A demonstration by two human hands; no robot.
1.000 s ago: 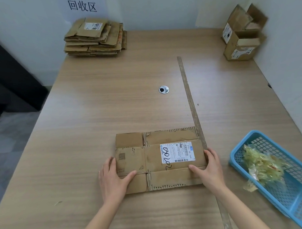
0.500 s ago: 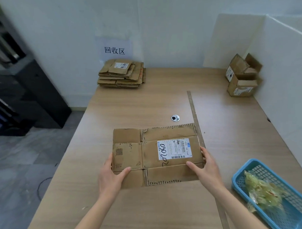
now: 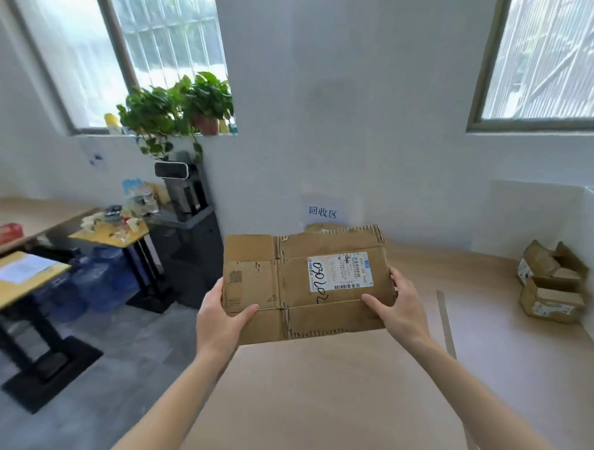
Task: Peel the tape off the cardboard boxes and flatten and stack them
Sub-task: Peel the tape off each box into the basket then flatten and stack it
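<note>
- The flattened cardboard box [image 3: 306, 285], shipping label up, is held in the air above the tabletop [image 3: 328, 392].
- The left hand [image 3: 221, 323] grips its left edge, thumb on top; the right hand [image 3: 398, 310] grips the right edge, fingers curled beneath.
- Two unflattened boxes [image 3: 550, 281] sit at the tabletop's far right corner by the white wall.
- Behind: a paper sign [image 3: 323, 212], barred windows [image 3: 168, 40], potted plants [image 3: 180, 107], and what look like water jugs [image 3: 89, 282] on the grey floor.

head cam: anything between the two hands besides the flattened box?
No. Only the flattened brown cardboard box with its white shipping label spans the gap, left hand gripping one end, right hand the other, in the head view.
</note>
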